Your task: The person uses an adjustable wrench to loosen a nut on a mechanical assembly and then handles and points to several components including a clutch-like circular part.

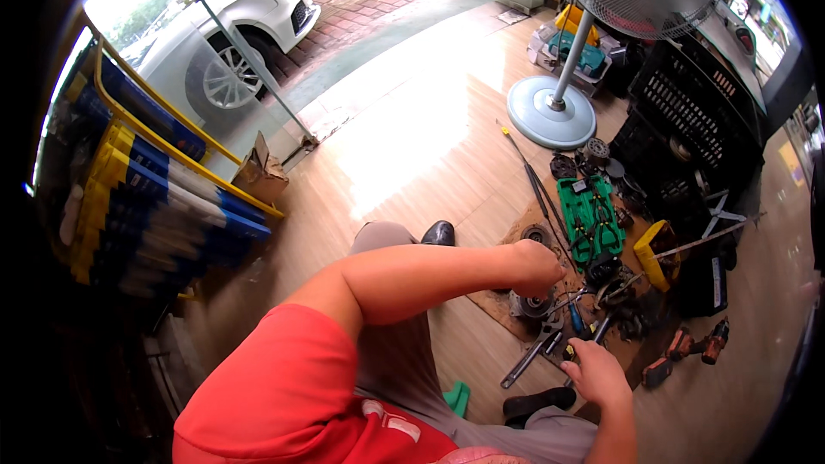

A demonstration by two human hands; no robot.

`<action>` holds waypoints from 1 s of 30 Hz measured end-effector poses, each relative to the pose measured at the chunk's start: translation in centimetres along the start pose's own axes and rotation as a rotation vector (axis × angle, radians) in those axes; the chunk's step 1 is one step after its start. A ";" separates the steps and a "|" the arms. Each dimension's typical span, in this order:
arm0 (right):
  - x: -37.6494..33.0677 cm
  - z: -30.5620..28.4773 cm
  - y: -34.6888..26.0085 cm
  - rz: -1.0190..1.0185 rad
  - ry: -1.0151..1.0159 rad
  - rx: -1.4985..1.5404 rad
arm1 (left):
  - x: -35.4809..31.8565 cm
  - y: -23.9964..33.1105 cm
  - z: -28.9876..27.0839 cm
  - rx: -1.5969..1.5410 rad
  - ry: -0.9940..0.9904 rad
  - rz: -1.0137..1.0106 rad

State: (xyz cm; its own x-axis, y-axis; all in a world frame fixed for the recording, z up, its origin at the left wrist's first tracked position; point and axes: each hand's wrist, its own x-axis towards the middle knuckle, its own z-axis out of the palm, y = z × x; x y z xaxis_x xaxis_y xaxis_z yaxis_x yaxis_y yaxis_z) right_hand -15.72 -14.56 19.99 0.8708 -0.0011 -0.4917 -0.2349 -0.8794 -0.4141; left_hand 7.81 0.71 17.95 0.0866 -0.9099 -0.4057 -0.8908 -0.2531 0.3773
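Note:
My left hand (539, 267) is closed in a fist above the brown work board (491, 299); whatever lies inside it is hidden. Below that fist sits a round, greasy metal motor part (534, 304), with another dark round part (534, 235) just beyond. My right hand (599, 373) is lower and nearer to me, its thumb and forefinger curled about a small black and yellow piece (569, 352) that is too small to name. Close to it lie a chrome ratchet-like bar (521, 364) and a screwdriver with a blue handle (577, 320).
An open green tool case (591, 216) lies beyond my hands. To the right are a yellow container (658, 256), an orange and black cordless drill (715, 341) and black crates (700, 107). A fan base (551, 112) stands farther back. A shelf rack (163, 198) is at left.

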 end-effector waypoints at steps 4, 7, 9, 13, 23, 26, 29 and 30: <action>0.7 0.4 0.9 0.022 -0.037 0.010 | 0.0 0.2 -0.1 0.000 -0.006 -0.005; 1.7 0.8 1.8 0.056 -0.092 0.026 | 0.1 0.3 -0.1 0.007 -0.019 -0.015; 2.4 1.4 2.5 0.058 -0.086 0.032 | 0.2 0.3 0.0 0.014 -0.012 -0.014; 4.2 3.3 4.7 0.087 -0.134 0.067 | -0.1 0.4 -0.1 0.012 0.015 0.007; 10.3 13.4 14.0 0.179 -0.228 -0.076 | -0.2 -0.9 -1.1 -0.031 0.018 0.058; 10.6 16.5 17.3 0.212 -0.231 -0.100 | -0.5 -0.9 -1.3 -0.055 0.145 0.033; 12.4 17.6 18.4 0.317 -0.224 -0.119 | -1.0 -0.4 -2.2 -0.030 0.090 -0.023; 12.6 17.8 18.4 0.359 -0.167 -0.063 | -1.3 -0.1 -2.4 -0.039 0.101 -0.038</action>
State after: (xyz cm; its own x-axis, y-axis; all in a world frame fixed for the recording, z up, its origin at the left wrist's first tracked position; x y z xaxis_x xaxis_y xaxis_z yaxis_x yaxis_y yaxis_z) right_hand -16.73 -22.30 -7.51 0.6551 -0.2409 -0.7161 -0.4798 -0.8648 -0.1481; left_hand 8.92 1.12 20.45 0.1662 -0.9273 -0.3354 -0.8682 -0.2988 0.3962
